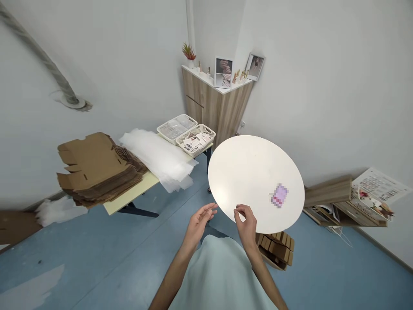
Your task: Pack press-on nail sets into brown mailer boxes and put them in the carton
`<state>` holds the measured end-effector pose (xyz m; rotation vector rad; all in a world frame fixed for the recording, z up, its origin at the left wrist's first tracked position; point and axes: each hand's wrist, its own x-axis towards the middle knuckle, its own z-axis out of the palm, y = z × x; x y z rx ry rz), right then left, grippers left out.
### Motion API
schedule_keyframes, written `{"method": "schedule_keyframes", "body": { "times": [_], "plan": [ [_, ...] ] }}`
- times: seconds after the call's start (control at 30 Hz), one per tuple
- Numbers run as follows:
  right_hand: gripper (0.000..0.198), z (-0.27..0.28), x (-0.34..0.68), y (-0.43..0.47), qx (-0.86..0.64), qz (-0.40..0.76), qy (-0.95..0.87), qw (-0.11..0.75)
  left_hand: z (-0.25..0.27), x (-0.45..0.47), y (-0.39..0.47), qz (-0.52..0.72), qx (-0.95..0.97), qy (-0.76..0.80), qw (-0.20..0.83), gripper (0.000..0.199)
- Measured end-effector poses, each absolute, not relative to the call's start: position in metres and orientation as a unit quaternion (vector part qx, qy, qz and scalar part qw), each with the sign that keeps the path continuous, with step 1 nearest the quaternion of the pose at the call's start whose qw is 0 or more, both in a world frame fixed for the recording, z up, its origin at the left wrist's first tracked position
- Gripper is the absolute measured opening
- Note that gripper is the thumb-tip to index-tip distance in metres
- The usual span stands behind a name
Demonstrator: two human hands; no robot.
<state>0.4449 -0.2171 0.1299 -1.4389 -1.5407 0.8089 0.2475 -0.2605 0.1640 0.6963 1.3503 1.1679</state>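
Observation:
My left hand [200, 221] hovers just off the near left edge of a round white table [248, 163]. Its fingers are stretched out and apart from the thumb, holding nothing that shows. At the table's near edge, my right hand [248, 224] curls with thumb and forefinger brought together in a pinch. Whatever is between those fingertips, if anything, is too small to make out. A pixelated purple-and-pink item [279, 196] lies on the right side of the tabletop, apart from both hands.
A side table [130, 193] at left bears flat brown cardboard boxes [93, 165], white foam sheets [158, 157] and two white baskets [195, 140] with packets and cards. Below the round table is a carton [275, 249] of folded boxes. A wooden cabinet [209, 101] stands behind; a low shelf [342, 206] at right.

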Motion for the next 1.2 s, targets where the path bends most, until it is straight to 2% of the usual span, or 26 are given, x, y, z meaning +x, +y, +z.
{"method": "schedule_keyframes", "body": {
  "times": [0.4,0.57,0.73,0.9,1.0,1.2],
  "plan": [
    [0.015,0.129,0.317,-0.084,-0.541,0.397,-0.602,0.432,0.162,0.105,-0.142,0.476,0.275,0.662,0.510,0.055],
    [0.019,0.130,0.290,-0.054,-0.556,0.398,-0.612,0.398,0.151,0.065,-0.099,0.472,0.270,0.670,0.504,0.057],
    [0.019,0.131,0.276,-0.038,-0.575,0.379,-0.604,0.401,0.124,0.030,-0.046,0.440,0.303,0.670,0.516,0.055],
    [0.020,0.138,0.256,-0.024,-0.623,0.337,-0.580,0.402,0.083,-0.008,0.024,0.374,0.384,0.677,0.504,0.045],
    [0.020,0.145,0.239,-0.015,-0.655,0.316,-0.556,0.403,0.059,-0.027,0.068,0.314,0.439,0.698,0.471,0.038],
    [0.021,0.152,0.200,-0.001,-0.688,0.284,-0.528,0.408,0.017,-0.054,0.148,0.195,0.591,0.711,0.327,0.044]
  ]
}}
